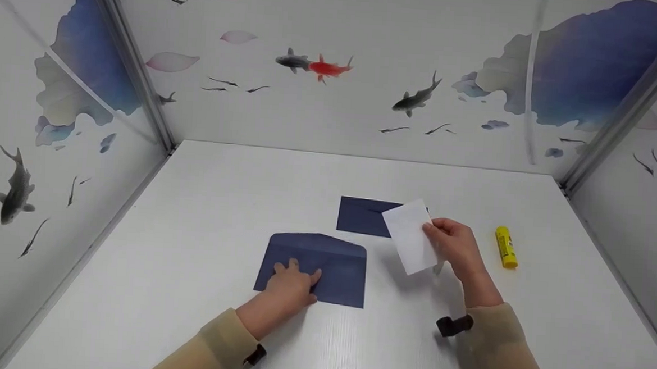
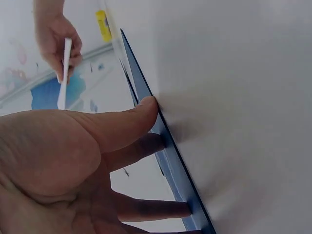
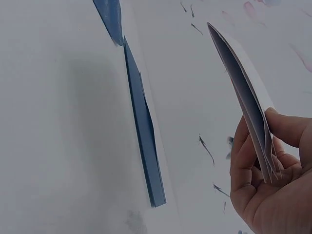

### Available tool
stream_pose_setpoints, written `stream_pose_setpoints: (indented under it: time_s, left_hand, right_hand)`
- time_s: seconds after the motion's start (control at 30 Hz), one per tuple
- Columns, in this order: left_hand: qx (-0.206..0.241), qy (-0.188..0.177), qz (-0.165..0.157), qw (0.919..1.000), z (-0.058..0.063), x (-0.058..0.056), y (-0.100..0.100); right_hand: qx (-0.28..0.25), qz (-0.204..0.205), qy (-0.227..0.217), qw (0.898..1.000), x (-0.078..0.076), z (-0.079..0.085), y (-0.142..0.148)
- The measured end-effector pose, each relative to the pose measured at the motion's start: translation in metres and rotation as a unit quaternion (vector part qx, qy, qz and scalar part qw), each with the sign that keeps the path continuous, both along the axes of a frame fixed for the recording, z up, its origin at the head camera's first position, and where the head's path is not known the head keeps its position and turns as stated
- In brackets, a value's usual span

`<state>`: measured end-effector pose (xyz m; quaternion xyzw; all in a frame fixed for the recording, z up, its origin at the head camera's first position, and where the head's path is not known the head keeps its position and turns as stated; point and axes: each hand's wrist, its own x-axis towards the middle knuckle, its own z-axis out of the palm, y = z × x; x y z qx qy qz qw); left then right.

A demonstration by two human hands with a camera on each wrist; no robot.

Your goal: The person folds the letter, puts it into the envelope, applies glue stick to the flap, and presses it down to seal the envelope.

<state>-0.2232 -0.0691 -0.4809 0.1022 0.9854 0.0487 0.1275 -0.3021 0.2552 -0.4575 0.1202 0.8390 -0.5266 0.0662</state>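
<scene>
The left hand (image 1: 289,285) presses straight, spread fingers on the near envelope (image 1: 342,269), likely steadying it; the right hand (image 1: 455,243) pinches folded paper (image 1: 411,239) by 1 edge, seemingly leaving the rest free, partly covering the far envelope (image 1: 359,215)

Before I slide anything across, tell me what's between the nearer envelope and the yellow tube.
The right hand and the white paper it holds, both raised over the table; the head view shows this.
</scene>
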Motion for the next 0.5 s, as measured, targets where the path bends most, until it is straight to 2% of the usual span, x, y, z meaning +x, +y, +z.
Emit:
stream_pose_setpoints:
  time_s: [0.2, 0.37, 0.5]
  left_hand:
    - [-0.05, 0.023, -0.055, 0.997, -0.002, 0.01, 0.033]
    - [-0.072, 0.021, -0.078, 0.9941, -0.004, 0.009, 0.064]
    - [-0.109, 0.031, -0.1, 0.9885, -0.005, 0.007, 0.085]
  right_hand:
    - [-0.001, -0.001, 0.001, 1.0, -0.005, -0.006, -0.001]
    - [0.006, 0.008, 0.006, 1.0, -0.007, -0.011, -0.006]
    - [0.014, 0.016, 0.013, 1.0, -0.009, -0.015, -0.009]
